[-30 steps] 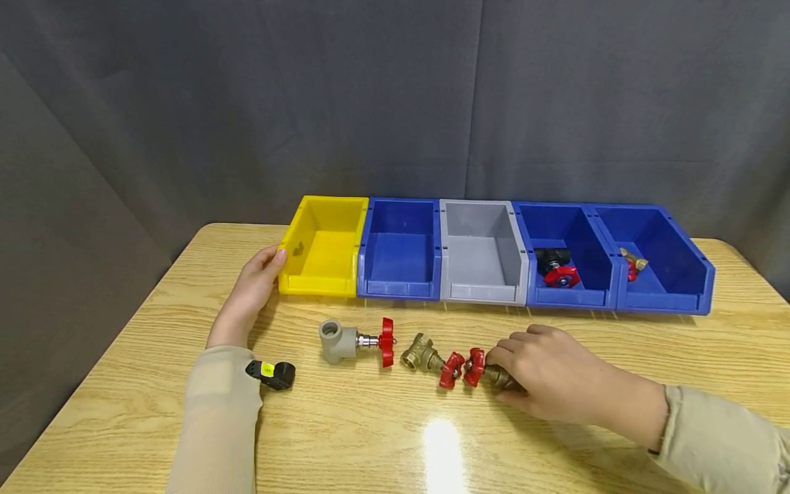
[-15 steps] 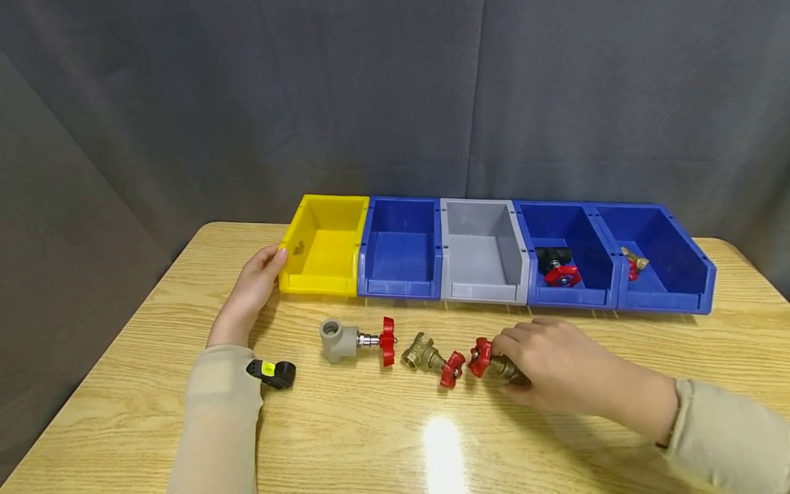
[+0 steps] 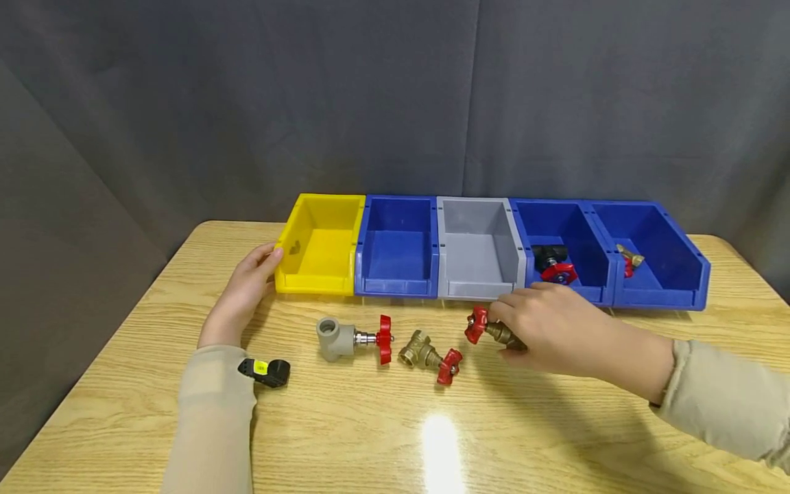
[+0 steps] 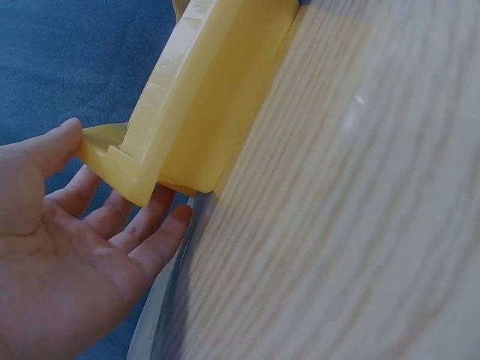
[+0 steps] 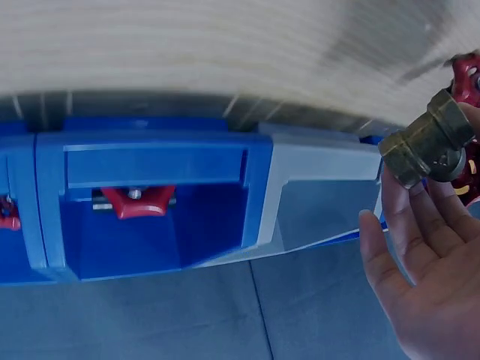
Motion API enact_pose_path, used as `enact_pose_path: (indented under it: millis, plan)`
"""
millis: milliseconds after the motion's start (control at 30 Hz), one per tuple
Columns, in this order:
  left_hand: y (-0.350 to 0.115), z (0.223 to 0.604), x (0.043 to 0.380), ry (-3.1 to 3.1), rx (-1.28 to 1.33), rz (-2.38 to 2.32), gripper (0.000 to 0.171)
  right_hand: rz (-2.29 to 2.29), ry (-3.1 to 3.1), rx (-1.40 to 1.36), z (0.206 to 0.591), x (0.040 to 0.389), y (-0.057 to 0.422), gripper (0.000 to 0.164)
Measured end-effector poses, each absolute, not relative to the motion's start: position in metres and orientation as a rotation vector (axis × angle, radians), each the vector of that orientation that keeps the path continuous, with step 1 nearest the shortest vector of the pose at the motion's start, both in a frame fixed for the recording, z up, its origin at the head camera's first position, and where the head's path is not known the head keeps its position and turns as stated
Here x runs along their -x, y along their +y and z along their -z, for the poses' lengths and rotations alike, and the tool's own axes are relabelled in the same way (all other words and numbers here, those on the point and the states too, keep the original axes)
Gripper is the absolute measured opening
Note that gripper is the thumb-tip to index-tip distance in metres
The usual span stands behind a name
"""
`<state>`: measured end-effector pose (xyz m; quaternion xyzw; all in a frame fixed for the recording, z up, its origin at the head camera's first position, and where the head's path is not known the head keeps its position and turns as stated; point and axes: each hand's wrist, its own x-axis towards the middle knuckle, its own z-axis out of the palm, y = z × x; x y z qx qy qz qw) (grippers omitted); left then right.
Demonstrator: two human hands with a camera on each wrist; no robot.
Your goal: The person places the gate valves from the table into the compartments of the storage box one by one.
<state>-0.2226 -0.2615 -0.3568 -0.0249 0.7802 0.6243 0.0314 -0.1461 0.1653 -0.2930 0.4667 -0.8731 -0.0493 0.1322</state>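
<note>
My right hand [image 3: 546, 331] holds a brass valve [image 3: 476, 325] with a red handwheel, raised above the table in front of the grey bin [image 3: 481, 291]. Its brass body shows at the fingers in the right wrist view, where part of the red wheel is cut off by the frame edge. My left hand [image 3: 242, 295] grips the front left corner of the yellow bin [image 3: 316, 283]; the left wrist view has the thumb at the lip and the fingers along the outer side. A second brass valve [image 3: 421, 350] and a grey plastic valve [image 3: 337, 339], both with red handwheels, lie on the table.
Beside the yellow bin is a blue bin [image 3: 395, 288]. Right of the grey bin, another blue bin [image 3: 591, 291] contains a black valve [image 3: 549, 257] with a red wheel. The rightmost blue bin [image 3: 660, 299] holds a small brass valve [image 3: 631, 256]. A dark curtain hangs behind.
My right hand has lifted the brass valve off the table and moved it away from me, toward the bins. My left hand stays at the yellow bin.
</note>
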Motion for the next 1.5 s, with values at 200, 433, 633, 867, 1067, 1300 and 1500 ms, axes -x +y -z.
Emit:
enact_pose_path:
  millis: [200, 433, 633, 867, 1067, 1300, 1500]
  plan:
    - [-0.26, 0.357, 0.223, 2.4, 0.064, -1.94, 0.061, 0.086, -2.611, -1.314, 0.283, 0.156, 0.163, 0.035]
    - [-0.257, 0.354, 0.223, 2.391, 0.072, -1.956, 0.061, 0.007, -2.717, -1.262, 0.273, 0.17, 0.16, 0.03]
    - [-0.255, 0.353, 0.221, 2.377, 0.063, -1.962, 0.064, 0.044, -2.73, -1.234, 0.267, 0.182, 0.161, 0.028]
    - [-0.254, 0.353, 0.219, 2.393, 0.09, -1.953, 0.064, 0.043, -2.754, -1.208, 0.264, 0.196, 0.161, 0.026]
    - [-0.256, 0.351, 0.219, 2.42, 0.099, -1.945, 0.064, 0.1, -2.802, -1.155, 0.261, 0.211, 0.155, 0.029]
    - [-0.257, 0.351, 0.219, 2.405, 0.098, -1.966, 0.064, 0.171, -2.907, -1.058, 0.254, 0.226, 0.145, 0.026]
    - [-0.257, 0.351, 0.219, 2.417, 0.105, -1.957, 0.064, 0.206, -2.976, -1.011, 0.253, 0.24, 0.139, 0.028]
